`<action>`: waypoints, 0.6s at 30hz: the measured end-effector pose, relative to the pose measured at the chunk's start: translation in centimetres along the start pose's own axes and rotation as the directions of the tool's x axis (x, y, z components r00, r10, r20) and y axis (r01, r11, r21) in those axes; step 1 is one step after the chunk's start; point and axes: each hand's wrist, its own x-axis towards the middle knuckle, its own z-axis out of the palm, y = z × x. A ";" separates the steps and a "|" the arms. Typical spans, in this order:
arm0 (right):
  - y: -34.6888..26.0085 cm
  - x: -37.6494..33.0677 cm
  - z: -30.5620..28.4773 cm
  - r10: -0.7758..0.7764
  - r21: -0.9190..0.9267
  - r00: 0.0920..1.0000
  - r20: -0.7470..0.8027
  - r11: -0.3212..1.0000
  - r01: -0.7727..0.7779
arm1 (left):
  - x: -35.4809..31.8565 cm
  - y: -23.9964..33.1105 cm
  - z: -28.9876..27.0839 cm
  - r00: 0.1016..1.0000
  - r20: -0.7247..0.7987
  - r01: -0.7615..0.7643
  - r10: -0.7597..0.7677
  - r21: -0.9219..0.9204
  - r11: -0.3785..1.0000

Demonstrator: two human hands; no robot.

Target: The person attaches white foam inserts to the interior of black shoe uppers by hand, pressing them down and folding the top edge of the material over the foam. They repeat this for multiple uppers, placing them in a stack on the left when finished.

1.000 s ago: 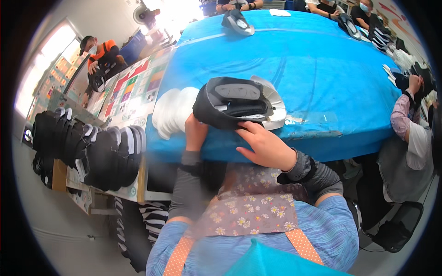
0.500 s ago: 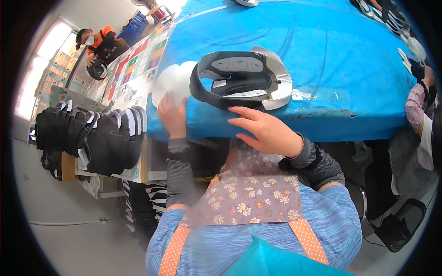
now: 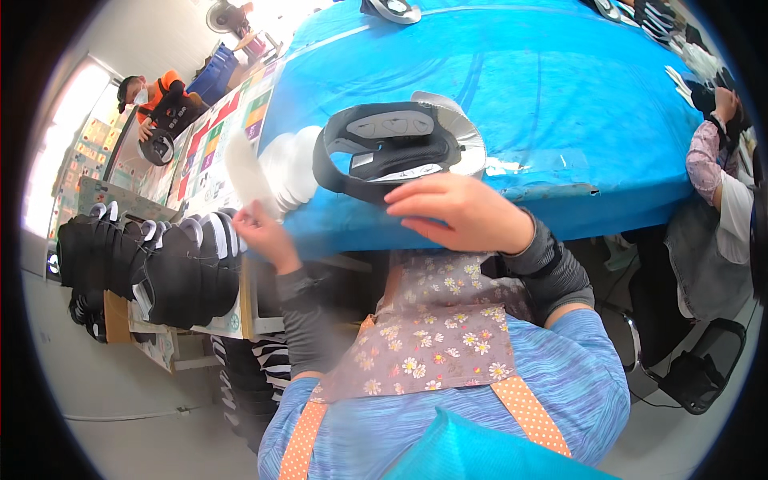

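My left hand point(image 3: 268, 236), slightly blurred, pinches the lower end of a thin white curved piece point(image 3: 247, 166) raised to the left of the table. Beside it, a fanned stack of similar white pieces point(image 3: 296, 172) lies on the blue-covered table near its left edge. A black cap-like item point(image 3: 344, 174) sits just right of the stack with its opening up, showing grey and white lining and a pale flap on its right side. My right hand point(image 3: 464, 212) is at its near side with fingers stretched out; whether the fingertips touch it, I cannot tell.
Nested black caps point(image 3: 180, 280) stand on a side table at left. Ahead of them a masked person holds a black round item point(image 3: 157, 147). Another person's sleeve point(image 3: 702, 152) is at the right. A grey-and-black piece point(image 3: 392, 10) lies at the far table edge.
My left hand has moved left and toward me from the white stack, lifting one white piece away. The stack shows fanned out now. My right hand stays by the black item.
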 end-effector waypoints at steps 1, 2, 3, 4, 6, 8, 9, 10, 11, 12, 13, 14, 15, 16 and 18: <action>0.0 0.8 -0.8 -0.048 -0.003 0.996 -0.075 0.999 0.048 | 0.7 2.0 -0.3 1.000 -0.021 0.005 -0.007 -0.086 0.996; -0.3 1.9 -1.8 -0.055 -0.004 0.991 -0.125 0.998 0.055 | 0.9 4.7 -0.3 1.000 -0.014 0.002 -0.003 -0.086 0.996; -0.1 2.8 -2.6 -0.084 -0.006 0.986 -0.141 0.996 0.084 | 0.7 7.8 -0.5 0.995 0.081 0.072 -0.055 -0.224 0.972; -0.3 3.7 -2.9 -0.090 -0.030 0.967 -0.239 0.996 0.085 | 0.2 10.6 -0.5 0.978 0.191 0.152 -0.088 -0.356 0.922; -0.8 5.0 -2.7 -0.104 -0.051 0.935 -0.338 0.994 0.092 | -1.7 14.9 -1.2 0.926 0.375 0.185 -0.047 -0.342 0.921; -1.7 5.3 -2.8 -0.122 -0.206 0.906 -0.404 0.978 0.040 | -3.0 16.1 -2.4 0.773 0.629 0.275 -0.082 -0.216 0.937; -1.4 4.7 -2.1 -0.070 -0.124 0.929 -0.362 0.992 0.027 | -3.7 16.3 -2.5 0.711 0.700 0.336 -0.067 -0.254 0.907; -0.6 4.1 -1.9 -0.126 -0.170 0.946 -0.299 0.982 0.077 | -4.2 16.4 -2.2 0.658 0.744 0.410 -0.116 -0.225 0.884; 0.2 3.3 -2.0 -0.175 -0.214 0.957 -0.232 0.969 0.125 | -4.5 16.3 -1.9 0.597 0.786 0.482 -0.162 -0.190 0.855; 0.6 2.6 -1.8 -0.125 -0.215 0.979 -0.163 0.973 0.089 | -4.5 15.0 -1.9 0.575 0.799 0.514 -0.176 -0.185 0.838; 0.7 2.3 -2.1 -0.122 -0.218 0.977 -0.174 0.972 0.083 | -4.5 14.3 -1.8 0.553 0.810 0.548 -0.196 -0.176 0.818; 1.0 2.0 -2.3 -0.128 -0.235 0.982 -0.140 0.968 0.093 | -4.7 14.1 -1.6 0.555 0.804 0.562 -0.213 -0.174 0.808; 1.0 1.8 -2.5 -0.131 -0.249 0.986 -0.103 0.963 0.102 | -4.8 13.8 -1.7 0.546 0.810 0.563 -0.213 -0.167 0.809; 0.9 1.8 -2.8 -0.144 -0.224 0.981 -0.130 0.968 0.112 | -4.8 13.2 -1.8 0.584 0.786 0.580 -0.202 -0.230 0.781; 0.6 1.4 -3.2 -0.087 -0.151 0.990 -0.114 0.986 0.069 | -4.9 12.3 -2.3 0.618 0.780 0.561 -0.101 -0.348 0.751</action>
